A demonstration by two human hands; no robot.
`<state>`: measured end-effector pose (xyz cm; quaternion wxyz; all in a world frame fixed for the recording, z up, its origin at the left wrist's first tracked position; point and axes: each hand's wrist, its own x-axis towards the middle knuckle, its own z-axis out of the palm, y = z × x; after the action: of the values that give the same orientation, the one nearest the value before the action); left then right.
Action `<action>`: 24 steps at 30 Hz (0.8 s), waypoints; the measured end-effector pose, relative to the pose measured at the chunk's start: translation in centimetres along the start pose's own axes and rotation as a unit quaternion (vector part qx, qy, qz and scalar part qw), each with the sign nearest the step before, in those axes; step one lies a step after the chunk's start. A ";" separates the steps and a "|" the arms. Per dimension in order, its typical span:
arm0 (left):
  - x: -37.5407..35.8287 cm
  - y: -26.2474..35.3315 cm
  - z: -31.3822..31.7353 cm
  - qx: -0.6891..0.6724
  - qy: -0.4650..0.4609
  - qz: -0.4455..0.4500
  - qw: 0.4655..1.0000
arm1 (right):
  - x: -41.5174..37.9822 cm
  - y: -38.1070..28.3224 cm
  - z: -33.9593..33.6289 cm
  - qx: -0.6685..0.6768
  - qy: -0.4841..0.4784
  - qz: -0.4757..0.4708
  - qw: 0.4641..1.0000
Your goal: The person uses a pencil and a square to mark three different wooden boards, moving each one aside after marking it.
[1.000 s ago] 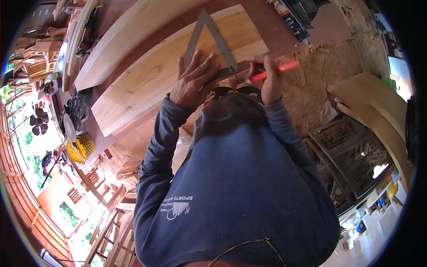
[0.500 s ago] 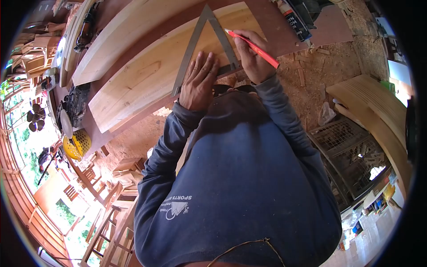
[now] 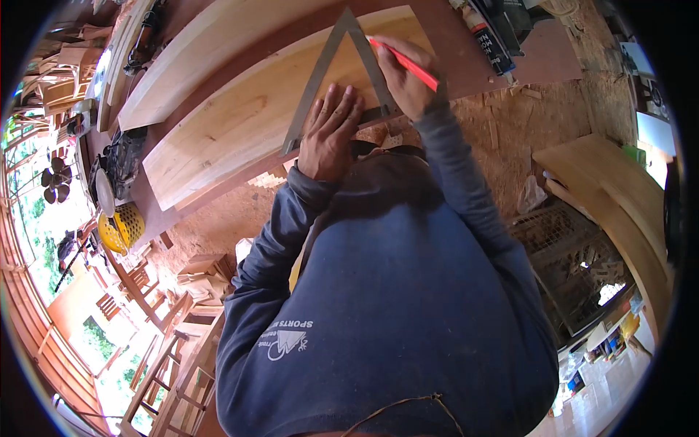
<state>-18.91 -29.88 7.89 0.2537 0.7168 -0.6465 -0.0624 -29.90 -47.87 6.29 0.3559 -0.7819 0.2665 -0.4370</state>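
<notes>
"On the bench (image 3: 552, 54), where's the metal triangle (image 3: 317, 81)?"

"Flat on the pale board (image 3: 218, 132). My left hand (image 3: 326, 142) lies flattened across its base; my right hand (image 3: 409, 79), well apart, pinches the red pencil (image 3: 415, 68), tip close to one limb."

"What could go wrong?"

"I'd worry about weak pressure: sideways pencil force might pivot the triangle."

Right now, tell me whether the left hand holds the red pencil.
No, the red pencil is in the right hand, beside the grey triangular metal square.
</notes>
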 end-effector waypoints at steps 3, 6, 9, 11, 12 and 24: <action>0.2 -0.3 0.1 -0.003 -0.006 0.000 1.000 | 0.8 -0.8 -0.9 -0.019 -0.046 0.026 0.998; 0.3 0.2 -0.4 -0.011 -0.002 -0.007 1.000 | -0.1 -3.0 -3.2 -0.041 -0.096 0.051 0.993; 0.5 0.4 -0.7 -0.014 -0.006 -0.010 1.000 | 0.4 -2.2 -2.1 -0.029 -0.062 0.021 0.997; 0.5 0.3 -0.5 -0.014 -0.005 -0.006 1.000 | 2.3 -0.1 0.1 -0.038 -0.035 -0.013 0.999; 0.4 0.1 -0.5 -0.012 -0.003 -0.005 1.000 | 3.2 0.6 1.1 -0.040 -0.022 -0.032 0.998; -2.7 -3.4 3.2 0.031 0.072 0.056 0.995 | 4.6 0.1 2.6 0.022 -0.110 -0.030 0.993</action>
<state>-17.62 -28.07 2.94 0.2808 0.6893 -0.6675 0.0240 -25.49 -50.46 7.51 0.3869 -0.8250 0.1923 -0.3644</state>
